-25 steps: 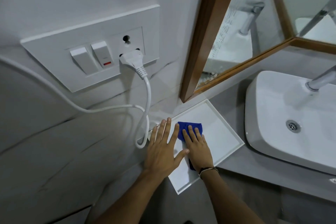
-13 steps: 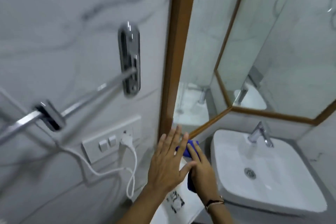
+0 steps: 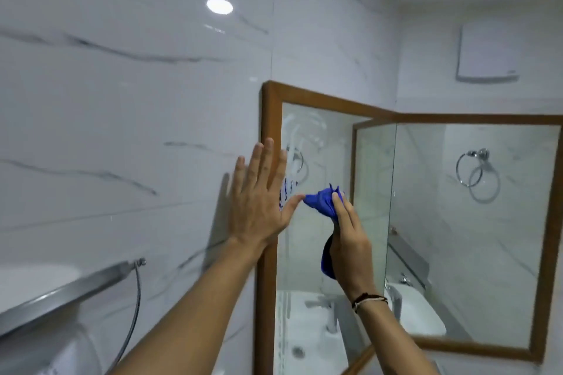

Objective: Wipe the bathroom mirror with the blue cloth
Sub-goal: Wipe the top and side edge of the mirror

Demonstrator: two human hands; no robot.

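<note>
our right hand [image 3: 347, 240] grips the blue cloth [image 3: 321, 199] at the wood-framed mirror [image 3: 307, 253]; our left hand [image 3: 259, 201] is spread flat, fingers straight.

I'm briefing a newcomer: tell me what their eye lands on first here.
The bright blue cloth, bunched in the right hand, stands out at centre in front of the wood-framed mirror. Just left of it, the left hand is raised with fingers straight, across the mirror's left frame edge.

Left grip [image 3: 257, 207] raised flat with fingers spread; right grip [image 3: 350, 240] raised, pinching the blue cloth [image 3: 320, 202].
</note>
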